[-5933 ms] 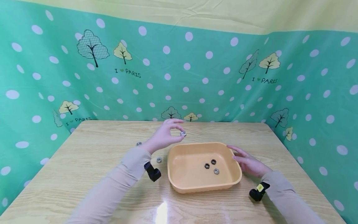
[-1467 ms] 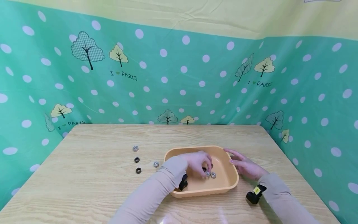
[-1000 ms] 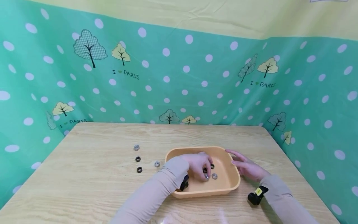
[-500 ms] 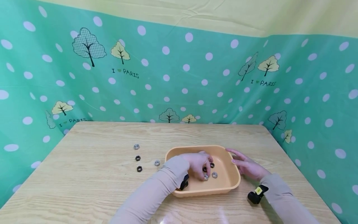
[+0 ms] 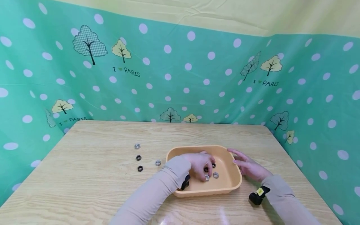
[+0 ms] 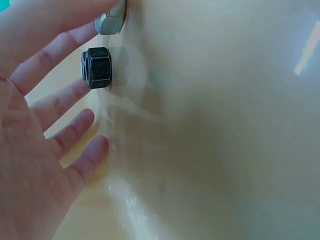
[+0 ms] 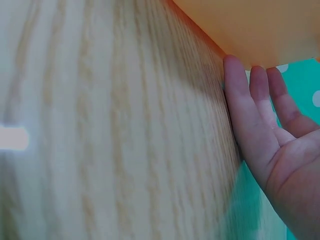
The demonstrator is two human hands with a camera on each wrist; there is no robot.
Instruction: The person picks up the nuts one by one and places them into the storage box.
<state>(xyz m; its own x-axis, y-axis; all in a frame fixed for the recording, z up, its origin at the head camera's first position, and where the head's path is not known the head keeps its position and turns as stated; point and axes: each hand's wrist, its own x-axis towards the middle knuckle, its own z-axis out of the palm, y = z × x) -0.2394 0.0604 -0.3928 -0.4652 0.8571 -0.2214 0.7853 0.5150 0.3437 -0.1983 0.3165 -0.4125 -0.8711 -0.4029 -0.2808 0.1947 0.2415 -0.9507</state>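
Note:
In the head view, my left hand (image 5: 199,165) reaches into a tan plastic tray (image 5: 197,192). Its thumb and index finger pinch a silver hex nut (image 5: 207,177) low over the tray floor. Beside the fingers lie a black nut (image 5: 206,169), a second black nut (image 5: 213,165) and another silver nut (image 5: 215,175). The left wrist view shows the thumb partly covering the silver nut (image 6: 111,24), with a black nut (image 6: 98,68) near the other fingers. My right hand (image 5: 250,167) touches the tray's right side with extended fingers; the right wrist view shows fingertips against its outer wall (image 7: 250,30).
Left of the tray, on the wooden table (image 5: 92,175), lie a silver nut (image 5: 137,146), two black nuts, the nearer one (image 5: 140,168) in front, and a silver nut (image 5: 158,162) close to the tray. A green dotted cloth (image 5: 157,78) hangs behind.
Earlier my left hand held a silver nut above the tray's far edge; it has since come down inside the tray. Over the last second the hands barely move. The right hand stays at the tray's side.

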